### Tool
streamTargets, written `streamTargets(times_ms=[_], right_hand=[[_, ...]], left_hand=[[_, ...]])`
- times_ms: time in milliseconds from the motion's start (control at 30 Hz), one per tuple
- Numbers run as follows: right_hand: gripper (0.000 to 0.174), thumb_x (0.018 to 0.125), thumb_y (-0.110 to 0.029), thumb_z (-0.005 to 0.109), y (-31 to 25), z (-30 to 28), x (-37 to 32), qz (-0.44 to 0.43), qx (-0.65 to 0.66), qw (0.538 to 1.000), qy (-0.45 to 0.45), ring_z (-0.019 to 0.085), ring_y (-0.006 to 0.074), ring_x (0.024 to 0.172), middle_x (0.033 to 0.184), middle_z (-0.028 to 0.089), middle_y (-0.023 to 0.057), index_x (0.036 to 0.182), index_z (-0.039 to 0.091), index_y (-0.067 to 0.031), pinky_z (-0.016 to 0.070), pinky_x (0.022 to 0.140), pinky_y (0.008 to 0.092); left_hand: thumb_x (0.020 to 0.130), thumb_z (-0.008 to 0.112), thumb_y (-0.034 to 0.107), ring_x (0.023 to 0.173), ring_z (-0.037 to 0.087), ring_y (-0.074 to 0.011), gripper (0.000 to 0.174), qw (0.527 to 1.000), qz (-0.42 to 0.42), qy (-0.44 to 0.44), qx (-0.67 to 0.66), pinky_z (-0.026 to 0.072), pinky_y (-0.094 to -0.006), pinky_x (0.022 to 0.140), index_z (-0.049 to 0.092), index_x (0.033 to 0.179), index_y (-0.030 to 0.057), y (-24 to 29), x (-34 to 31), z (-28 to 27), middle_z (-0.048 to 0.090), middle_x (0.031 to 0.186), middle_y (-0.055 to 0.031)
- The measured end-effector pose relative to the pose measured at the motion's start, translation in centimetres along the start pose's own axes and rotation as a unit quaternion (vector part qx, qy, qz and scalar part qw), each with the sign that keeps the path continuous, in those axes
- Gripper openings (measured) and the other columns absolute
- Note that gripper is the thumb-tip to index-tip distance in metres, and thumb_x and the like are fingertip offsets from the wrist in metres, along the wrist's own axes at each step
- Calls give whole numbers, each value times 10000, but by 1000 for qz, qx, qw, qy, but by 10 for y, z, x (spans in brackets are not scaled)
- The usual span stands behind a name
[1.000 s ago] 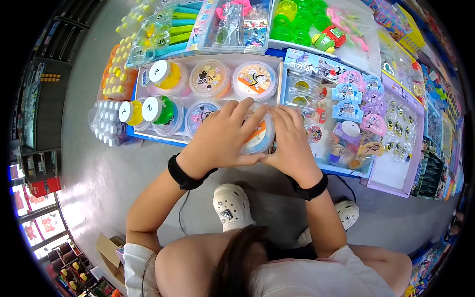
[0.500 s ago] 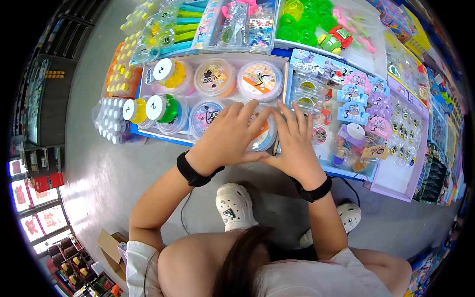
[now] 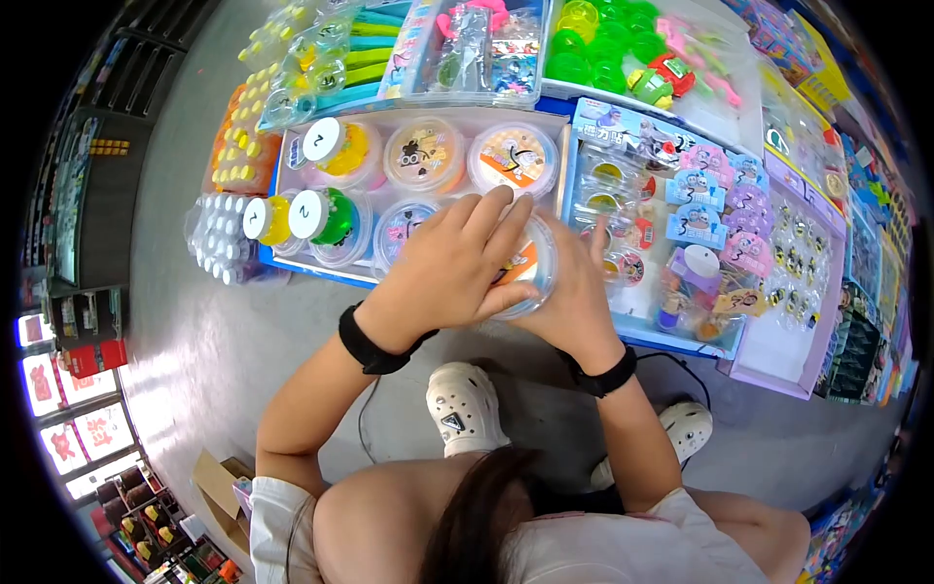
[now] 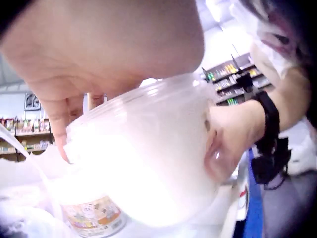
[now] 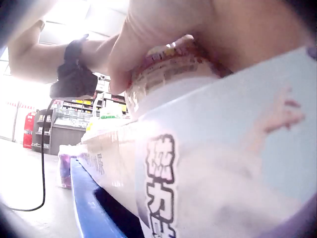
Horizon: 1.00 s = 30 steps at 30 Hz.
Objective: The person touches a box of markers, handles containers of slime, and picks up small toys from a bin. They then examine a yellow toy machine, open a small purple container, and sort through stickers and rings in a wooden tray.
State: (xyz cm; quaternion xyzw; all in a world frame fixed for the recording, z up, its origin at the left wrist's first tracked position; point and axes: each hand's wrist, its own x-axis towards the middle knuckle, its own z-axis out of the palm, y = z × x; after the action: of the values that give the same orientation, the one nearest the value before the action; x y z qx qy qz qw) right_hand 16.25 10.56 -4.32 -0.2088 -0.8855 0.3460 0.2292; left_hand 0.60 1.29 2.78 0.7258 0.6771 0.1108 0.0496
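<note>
A round clear-lidded tub [image 3: 541, 277] with an orange-and-white lid label is between both hands, at the near right corner of a shallow box [image 3: 389, 117]. Over its lid lies my left hand [image 3: 457, 258], fingers reaching the far rim and thumb at the near rim. My right hand [image 3: 576, 292] holds the tub's right side, partly hidden behind it. In the left wrist view the tub [image 4: 143, 153] is tilted, its whitish wall overexposed, with the right hand [image 4: 228, 144] against its side. The right wrist view shows only part of the tub [image 5: 168, 74] behind a printed card.
Other tubs [image 3: 423, 156] fill the box, and bottles with white caps [image 3: 336, 219] stand on its left ones. To the right is a tray of carded toys [image 3: 696, 224]. Green toys [image 3: 593, 49] lie behind. A cable [image 3: 362, 414] hangs near the shoes [image 3: 465, 409].
The right hand has shifted from spread fingers beside the tub to a hold round its side. The tub has moved slightly right and tilted, and the left thumb now overlaps its near rim.
</note>
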Motion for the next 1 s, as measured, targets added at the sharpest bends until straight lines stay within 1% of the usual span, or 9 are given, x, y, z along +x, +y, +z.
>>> streamTargets(times_ms=[67, 100, 200, 300, 400, 600, 800, 900, 1000], right_hand=[[979, 580, -428, 860, 4, 3, -2, -21, 15, 1000, 16, 518, 345, 1222, 1306, 526, 159, 1341, 404, -13, 171, 1138, 620], [978, 581, -426, 862, 5, 3, -2, -33, 23, 999, 23, 533, 354, 1199, 1303, 524, 166, 1338, 400, -13, 205, 1140, 603], [984, 572, -388, 878, 1, -1, -3, 21, 124, 992, 13, 516, 380, 1198, 1282, 523, 187, 1339, 391, -11, 299, 1134, 527], [996, 556, -350, 892, -2, -7, 0, 3, 122, 992, 20, 510, 384, 1202, 1276, 521, 194, 1340, 380, -10, 331, 1130, 486], [1029, 541, -334, 899, 0, -3, -2, 0, 78, 997, 23, 502, 396, 1213, 1284, 514, 205, 1356, 360, -8, 351, 1111, 487], [1085, 515, -309, 907, 4, 2, -8, 29, 112, 993, 27, 484, 420, 1216, 1301, 497, 223, 1388, 342, 2, 404, 1036, 478], [1078, 497, -287, 914, 2, -2, -1, 14, 132, 990, 44, 490, 406, 1211, 1304, 500, 211, 1380, 363, -7, 421, 1007, 465], [1076, 490, -289, 916, -1, -8, 3, 38, 180, 983, 25, 494, 398, 1210, 1306, 500, 210, 1375, 370, -13, 420, 1009, 465], [1078, 487, -295, 918, -2, -8, 3, 56, 185, 981, 14, 492, 395, 1216, 1304, 500, 214, 1375, 372, -17, 427, 1002, 457]], left_hand=[[869, 434, 680, 1144, 513, -403, 882, 1000, 19, -4, 11, 471, -449, 922, 392, 1413, -14, 2, 2, -6, 482, 1312, -221], [812, 443, 746, 1171, 507, -398, 965, 999, 41, -5, 20, 488, -435, 907, 391, 1424, 1, 0, 3, -7, 474, 1336, -210], [747, 488, 785, 1166, 511, -388, 1032, 995, 94, -21, 36, 489, -428, 910, 390, 1433, 20, 0, 6, -20, 472, 1347, -202], [698, 536, 801, 1158, 512, -385, 1074, 997, 58, -20, 44, 486, -445, 914, 387, 1442, 40, 1, 3, -14, 470, 1354, -198], [710, 579, 759, 1151, 511, -391, 1042, 998, 30, -31, 36, 480, -453, 925, 388, 1444, 46, 4, 3, -10, 467, 1362, -197], [744, 606, 687, 1183, 515, -385, 957, 994, 94, -10, 61, 487, -445, 943, 406, 1428, 48, -1, 8, -10, 428, 1423, -210], [904, 535, 534, 1130, 592, -366, 625, 982, 121, 71, 128, 520, -415, 910, 546, 1286, 40, 1, 0, -10, 541, 1334, -211], [871, 591, 468, 1066, 625, -337, 545, 973, 124, 112, 158, 533, -412, 896, 551, 1261, 90, 4, -5, 0, 547, 1326, -206], [831, 628, 478, 1077, 617, -339, 573, 973, 115, 113, 167, 521, -428, 927, 553, 1236, 80, 4, -7, 3, 539, 1335, -204]])
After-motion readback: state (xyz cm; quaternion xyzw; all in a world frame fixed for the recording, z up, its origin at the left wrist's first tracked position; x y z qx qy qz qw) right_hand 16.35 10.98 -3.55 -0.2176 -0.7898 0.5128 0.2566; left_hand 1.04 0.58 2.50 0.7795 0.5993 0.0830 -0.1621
